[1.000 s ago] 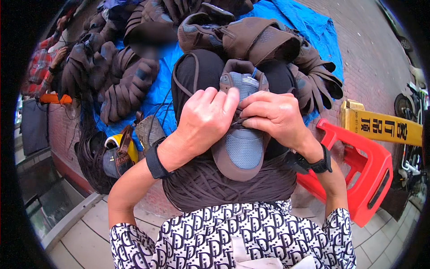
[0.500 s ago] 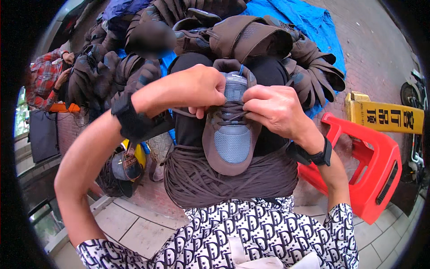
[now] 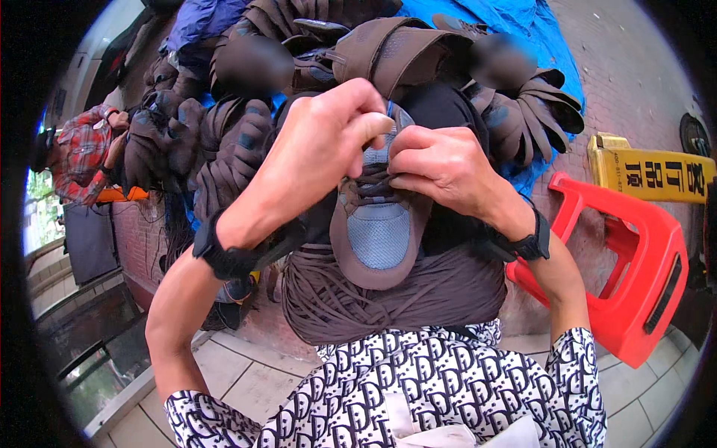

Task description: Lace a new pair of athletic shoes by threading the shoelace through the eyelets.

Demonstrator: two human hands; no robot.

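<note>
A brown shoe upper (image 3: pixel 377 269) with a blue-grey mesh toe rests on my lap, toe toward me. Dark laces (image 3: pixel 373 187) cross its throat below a blue-grey tongue. My left hand (image 3: pixel 328 145) is raised over the tongue's left side, thumb and finger pinched on a shoelace that the fingers mostly hide. At the right row of eyelets, my right hand (image 3: pixel 444 168) is also closed in a pinch on the lace. Under the toe, a thick bundle of loose brown shoelaces (image 3: pixel 388 299) lies across my lap.
Piles of brown shoe uppers (image 3: pixel 403 56) lie ahead on a blue tarp (image 3: pixel 523 22). To the right are a red plastic stool (image 3: pixel 650 299) and a yellow sign box (image 3: pixel 650 175). At far left sits a person in a red plaid shirt (image 3: pixel 82 149).
My left hand has risen and moved away from me, up past the laces beside the tongue. My right hand has shifted slightly left and stays pinched near the eyelets.
</note>
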